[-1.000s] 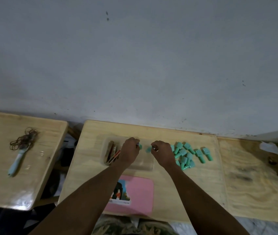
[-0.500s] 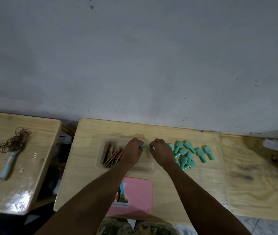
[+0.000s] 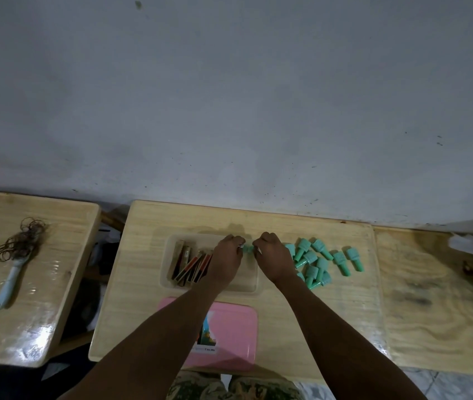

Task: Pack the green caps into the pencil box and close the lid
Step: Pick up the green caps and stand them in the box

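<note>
2 hands meet over the open pencil box point(image 3: 171, 272) at the middle of the wooden table point(image 3: 287, 313). The left hand point(image 3: 226, 262) has its fingers curled in, fingertips pinching the left end of a single green cap point(image 3: 248, 248). The right hand point(image 3: 272, 259) is curled likewise, fingertips closed on the right end of the same cap. The cap is held above the box's right half, long axis running left to right; which end is the wide one cannot be told.

The loose green caps point(image 3: 320, 262) lie in a cluster on the table just right of the right hand. Each has a wide head and a narrower stem; most lie with heads toward the wall, stems toward the person.

The box is a pale, shallow tray holding flat red-and-brown items point(image 3: 190, 265) in its left half. The pink lid point(image 3: 229, 333) lies flat on the table, near the box on the person's side.
</note>
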